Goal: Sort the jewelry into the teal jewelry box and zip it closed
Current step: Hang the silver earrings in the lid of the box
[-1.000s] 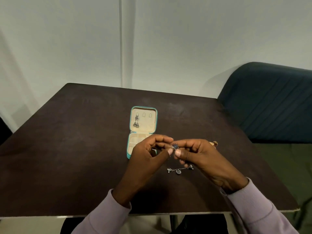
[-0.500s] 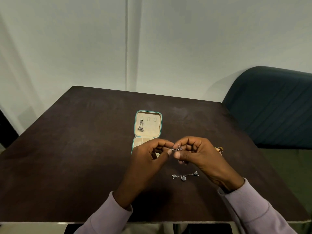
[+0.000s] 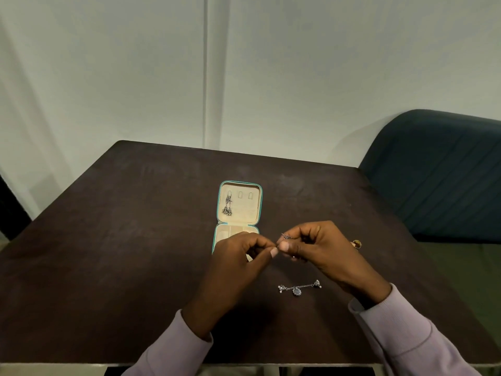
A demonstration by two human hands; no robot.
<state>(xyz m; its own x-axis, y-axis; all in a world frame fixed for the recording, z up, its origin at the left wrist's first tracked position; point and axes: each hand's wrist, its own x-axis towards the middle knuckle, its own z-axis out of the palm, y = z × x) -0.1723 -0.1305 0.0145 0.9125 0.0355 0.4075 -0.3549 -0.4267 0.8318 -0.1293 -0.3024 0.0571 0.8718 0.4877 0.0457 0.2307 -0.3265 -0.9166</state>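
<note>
Small silver earring (image 3: 284, 237), pinched between the fingertips of both hands just in front of the open teal jewelry box (image 3: 238, 204). Right hand (image 3: 322, 248) curled tight on it, hook end showing above the thumb; left hand (image 3: 238, 256) pinching the other side, hard to tell how firmly. Probably very light, thin wire easily bent, slippery. Best held by the hook, not the dangles. Chain bracelet (image 3: 299, 288) limp on the table (image 3: 108, 253); gold ring (image 3: 356, 243) beside the right hand.
</note>
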